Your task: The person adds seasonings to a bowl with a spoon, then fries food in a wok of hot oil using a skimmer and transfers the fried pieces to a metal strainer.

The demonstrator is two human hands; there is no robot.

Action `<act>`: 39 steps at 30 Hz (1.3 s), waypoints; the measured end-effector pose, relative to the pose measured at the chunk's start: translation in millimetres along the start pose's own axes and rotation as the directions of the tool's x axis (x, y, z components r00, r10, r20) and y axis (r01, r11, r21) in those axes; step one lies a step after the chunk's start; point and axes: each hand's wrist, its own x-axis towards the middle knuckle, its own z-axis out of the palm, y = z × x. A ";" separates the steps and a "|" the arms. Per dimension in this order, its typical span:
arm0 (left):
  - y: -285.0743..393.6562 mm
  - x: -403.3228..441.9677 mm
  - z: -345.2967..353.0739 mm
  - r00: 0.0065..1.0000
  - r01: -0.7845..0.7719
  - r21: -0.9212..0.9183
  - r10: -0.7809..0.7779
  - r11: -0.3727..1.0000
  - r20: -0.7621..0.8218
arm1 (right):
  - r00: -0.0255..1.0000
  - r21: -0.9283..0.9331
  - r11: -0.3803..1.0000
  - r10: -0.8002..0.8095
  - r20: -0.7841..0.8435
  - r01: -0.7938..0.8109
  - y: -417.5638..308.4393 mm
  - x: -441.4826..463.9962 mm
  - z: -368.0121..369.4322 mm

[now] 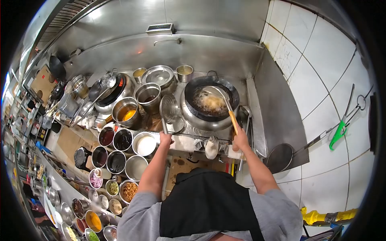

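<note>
My right hand [240, 140] is closed round the wooden handle of a skimmer [233, 119]. The skimmer's round metal head dips into a dark wok [191, 89] on the burner. Pale, frothing food and bubbling oil [212, 103] fill the wok's middle, hiding part of that head. To the left, my left hand [166, 139] grips the handle of a perforated ladle [170, 107]. Its holed bowl is held left of the wok, above the stove top, beside a steel pot [148, 94]. What lies under the bowl is partly hidden.
Sauce pots [116, 161] stand in rows at the left, beside bowls of chopped ingredients [129, 190]. Behind are a lidded pot [157, 74] and a faucet [168, 41]. A round strainer [280, 157] hangs at the right, near the tiled wall [327, 132].
</note>
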 end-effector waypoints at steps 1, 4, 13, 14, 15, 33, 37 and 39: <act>11.2 -1.8 11.2 0.986 -0.090 0.130 0.107 0.987 -0.131 | 0.999 0.126 0.992 -0.019 -0.049 0.025 -1.0 6.0 -5.3; 27.3 10.4 30.7 0.929 -0.142 0.469 0.281 0.872 -0.241 | 0.992 0.259 0.966 0.052 -0.113 -0.021 -4.7 16.2 -15.4; 46.0 8.4 1.4 0.966 -0.253 0.146 0.258 0.956 -0.016 | 0.962 0.263 0.964 0.044 -0.268 0.029 18.3 56.8 -17.3; 42.9 -3.6 0.1 0.985 -0.165 -0.039 0.167 0.985 0.044 | 0.962 0.265 0.964 0.044 -0.268 0.029 17.4 58.6 -17.2; 36.3 -15.1 -2.9 0.988 -0.088 -0.163 0.107 0.983 0.112 | 0.974 0.457 0.878 0.206 -0.089 -0.144 0.1 54.6 -28.5; -58.3 -59.6 -43.3 0.961 0.273 -0.555 -0.200 0.785 0.191 | 0.834 0.832 -0.118 0.043 0.550 -0.543 -46.8 32.9 -19.2; -74.4 -91.9 -52.8 0.994 0.066 -0.316 -0.090 0.947 -0.062 | 0.892 0.879 0.159 0.133 0.432 -0.449 -54.2 21.5 -10.7; -75.2 -108.3 -56.4 0.991 0.034 -0.279 -0.069 0.960 -0.116 | 0.898 0.878 0.192 0.143 0.416 -0.438 -50.3 23.7 -16.6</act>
